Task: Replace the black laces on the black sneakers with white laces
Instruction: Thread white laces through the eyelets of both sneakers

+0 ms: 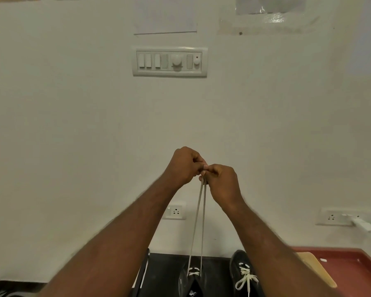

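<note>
Two black sneakers sit on a dark surface at the bottom edge. The left sneaker (191, 281) has a white lace (198, 221) threaded through a few lower eyelets, and its two ends run straight up. My left hand (183, 166) and my right hand (222, 184) are raised high in front of the wall, fists touching, both pinching the lace ends together. The right sneaker (243, 273) is fully laced in white with a bow, partly hidden by my right forearm.
A black mat (163, 273) lies under the shoes, with a red tray (351, 273) and a tan board (317, 271) to the right. A wall stands right behind with a switch panel (169, 62), a socket (175, 211) and another socket (332, 217).
</note>
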The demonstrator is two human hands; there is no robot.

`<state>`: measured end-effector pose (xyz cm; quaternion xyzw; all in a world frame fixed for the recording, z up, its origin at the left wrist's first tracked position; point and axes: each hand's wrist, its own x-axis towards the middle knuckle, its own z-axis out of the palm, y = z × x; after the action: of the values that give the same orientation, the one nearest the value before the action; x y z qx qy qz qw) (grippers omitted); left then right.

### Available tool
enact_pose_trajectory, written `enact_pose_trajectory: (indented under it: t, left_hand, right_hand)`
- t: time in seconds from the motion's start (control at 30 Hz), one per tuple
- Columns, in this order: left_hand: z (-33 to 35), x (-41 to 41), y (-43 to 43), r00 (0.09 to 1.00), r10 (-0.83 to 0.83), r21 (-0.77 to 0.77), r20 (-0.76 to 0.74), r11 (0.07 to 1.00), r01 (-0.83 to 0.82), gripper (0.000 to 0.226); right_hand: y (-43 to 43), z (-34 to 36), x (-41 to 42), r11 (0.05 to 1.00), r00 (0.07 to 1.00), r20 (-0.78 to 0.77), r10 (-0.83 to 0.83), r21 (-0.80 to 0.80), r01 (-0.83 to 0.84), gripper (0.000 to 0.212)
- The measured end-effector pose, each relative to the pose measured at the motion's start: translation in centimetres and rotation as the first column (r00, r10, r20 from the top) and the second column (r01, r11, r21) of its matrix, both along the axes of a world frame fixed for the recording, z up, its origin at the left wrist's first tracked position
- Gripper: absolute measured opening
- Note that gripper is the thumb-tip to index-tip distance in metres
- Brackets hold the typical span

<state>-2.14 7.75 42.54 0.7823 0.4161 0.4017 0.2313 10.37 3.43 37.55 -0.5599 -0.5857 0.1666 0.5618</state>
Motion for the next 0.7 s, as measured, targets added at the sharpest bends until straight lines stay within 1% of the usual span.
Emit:
enact_pose_trajectory:
  t: [0.1,0.2,0.27,0.33,0.4,0.5,0.7]
  left_hand:
    - [0.0,-0.4,0.3,0.998,-0.006,-0.027,0.063,1.000,0.008,0.006]
    - [-0.4,-0.7,0.4,0.990,-0.061,-0.054,0.130,0.996,0.069,0.007]
    - [-0.7,-1.0,0.3,0.976,-0.084,-0.095,0.201,0.990,0.104,0.013]
    - [-1.0,-1.2,0.6,0.966,-0.070,-0.119,0.248,0.988,0.102,0.018]
    - [-1.2,-1.4,0.9,0.966,-0.043,-0.136,0.254,0.987,0.079,0.020]
    - [-1.2,-1.3,1.2,0.968,-0.012,-0.158,0.251,0.986,0.053,0.021]
    - [-0.2,-0.6,1.5,0.968,0.001,-0.121,0.252,0.992,0.031,0.017]
  right_hand:
    - [0.2,0.2,-0.3,1.000,0.998,-0.055,-0.022,0.012,0.023,0.022]
    - [0.6,0.4,-0.3,0.999,0.995,-0.089,-0.037,0.016,0.038,0.018]
    - [0.7,0.5,-0.2,0.999,0.986,-0.165,-0.036,0.007,0.037,0.014]
    - [0.7,0.7,-0.1,1.000,0.967,-0.253,-0.024,-0.010,0.023,0.013]
    - [0.7,1.1,-0.1,1.000,0.949,-0.317,-0.001,-0.016,-0.004,0.014]
    - [1.1,2.2,-0.1,0.999,0.932,-0.362,0.017,-0.029,-0.030,0.011]
    - [2.2,4.2,-0.2,0.996,0.908,-0.418,0.014,-0.071,-0.048,0.008]
